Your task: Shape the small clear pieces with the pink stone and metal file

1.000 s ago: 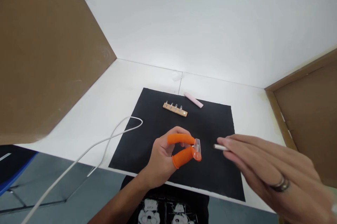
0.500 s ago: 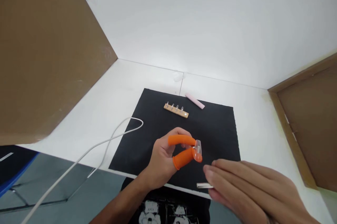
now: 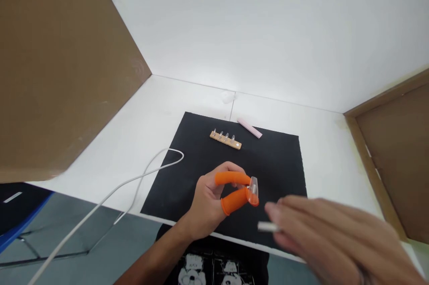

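Observation:
My left hand (image 3: 208,200) wears orange finger cots (image 3: 233,201) on thumb and index finger. Pinched between those fingertips is a clear false nail (image 3: 254,188), apparently seated on a small metal piece. To the right, my right hand (image 3: 328,231) is blurred by motion, its fingers pressed together around a thin whitish flat stick (image 3: 267,227). The stick's short end points left, a little apart from the nail; the rest is hidden by the hand. Farther back on the black mat (image 3: 268,155) lies a wooden nail stand (image 3: 225,140), bearing several upright clear nails and one bare white spot.
A pink bar (image 3: 250,128) lies across the mat's back edge. The white cable (image 3: 134,180) loops over the mat's left side and hangs off the table (image 3: 137,115). Brown cardboard panels (image 3: 67,66) stand at left and right, with a white wall (image 3: 251,30) behind.
My right hand has moved slightly right with the stick, away from the false nail, and is now more blurred. My left hand keeps its hold almost unmoved.

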Demonstrator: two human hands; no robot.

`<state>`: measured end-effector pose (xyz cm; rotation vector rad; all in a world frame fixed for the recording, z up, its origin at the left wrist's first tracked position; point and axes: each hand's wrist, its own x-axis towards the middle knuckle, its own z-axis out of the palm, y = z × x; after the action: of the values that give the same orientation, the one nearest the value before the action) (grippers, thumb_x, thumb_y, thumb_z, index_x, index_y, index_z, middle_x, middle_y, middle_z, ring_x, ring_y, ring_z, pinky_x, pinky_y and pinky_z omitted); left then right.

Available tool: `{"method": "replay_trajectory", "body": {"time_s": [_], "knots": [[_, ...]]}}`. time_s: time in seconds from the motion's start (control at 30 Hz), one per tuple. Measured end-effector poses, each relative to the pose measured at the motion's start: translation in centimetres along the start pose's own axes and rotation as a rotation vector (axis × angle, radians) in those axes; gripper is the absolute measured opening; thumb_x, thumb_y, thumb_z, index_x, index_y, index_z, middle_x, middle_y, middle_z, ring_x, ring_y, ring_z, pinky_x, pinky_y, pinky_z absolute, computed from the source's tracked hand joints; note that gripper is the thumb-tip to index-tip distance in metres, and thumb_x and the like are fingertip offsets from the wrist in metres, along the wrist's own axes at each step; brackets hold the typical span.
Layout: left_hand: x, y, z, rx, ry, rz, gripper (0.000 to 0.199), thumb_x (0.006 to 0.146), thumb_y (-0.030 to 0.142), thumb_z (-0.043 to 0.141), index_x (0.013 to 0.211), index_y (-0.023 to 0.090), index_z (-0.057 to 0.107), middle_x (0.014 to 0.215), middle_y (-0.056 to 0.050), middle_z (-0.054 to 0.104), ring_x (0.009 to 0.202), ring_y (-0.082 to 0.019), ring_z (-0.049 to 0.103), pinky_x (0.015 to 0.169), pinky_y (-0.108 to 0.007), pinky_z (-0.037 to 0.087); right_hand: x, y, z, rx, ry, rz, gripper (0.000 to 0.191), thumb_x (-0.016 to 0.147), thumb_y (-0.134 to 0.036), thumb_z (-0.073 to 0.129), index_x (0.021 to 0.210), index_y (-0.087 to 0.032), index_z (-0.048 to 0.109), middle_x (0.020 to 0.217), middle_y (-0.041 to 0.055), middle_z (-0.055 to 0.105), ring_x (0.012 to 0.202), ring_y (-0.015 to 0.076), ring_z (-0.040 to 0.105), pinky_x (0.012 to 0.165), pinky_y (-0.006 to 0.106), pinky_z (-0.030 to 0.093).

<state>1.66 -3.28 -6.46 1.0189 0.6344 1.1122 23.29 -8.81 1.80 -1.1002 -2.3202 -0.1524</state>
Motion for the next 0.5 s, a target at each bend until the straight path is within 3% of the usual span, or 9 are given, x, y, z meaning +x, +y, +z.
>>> {"method": "replay_trajectory", "body": {"time_s": [0.13, 0.33, 0.5], "knots": [[-0.3, 0.0, 0.2, -0.010, -0.021, 0.007, 0.017, 0.090, 0.031, 0.094, 0.091, 0.017, 0.085, 0.092, -0.004, 0.069, 0.078, -0.012, 0.061, 0.072, -0.025, 0.051, 0.8, 1.6, -1.2, -0.096, 0.075, -0.037, 0.029, 0.098, -0.004, 0.076, 0.125, -0.016, 0.076, 0.104, 0.0027, 0.090, 0.091, 0.0182, 0.085, 0.091, 0.028, 0.067], [-0.2, -0.1, 0.0, 0.004, -0.004, 0.001, 0.015, 0.089, 0.028, 0.095, 0.091, 0.018, 0.085, 0.092, -0.003, 0.068, 0.077, -0.011, 0.060, 0.072, -0.025, 0.051, 0.2, 0.1, -0.2, 0.042, 0.037, -0.074, 0.024, 0.104, -0.016, 0.071, 0.126, -0.022, 0.077, 0.104, 0.0010, 0.089, 0.090, 0.0204, 0.085, 0.079, 0.030, 0.070], [-0.6, -0.2, 0.0, 0.001, -0.024, 0.009, 0.018, 0.090, 0.031, 0.094, 0.092, 0.017, 0.083, 0.091, -0.004, 0.069, 0.077, -0.012, 0.060, 0.071, -0.025, 0.051, -0.1, 2.6, -0.7, -0.147, 0.134, -0.005, 0.042, 0.098, -0.006, 0.077, 0.135, -0.025, 0.075, 0.097, -0.0008, 0.087, 0.085, 0.0195, 0.083, 0.084, 0.031, 0.069]]}}
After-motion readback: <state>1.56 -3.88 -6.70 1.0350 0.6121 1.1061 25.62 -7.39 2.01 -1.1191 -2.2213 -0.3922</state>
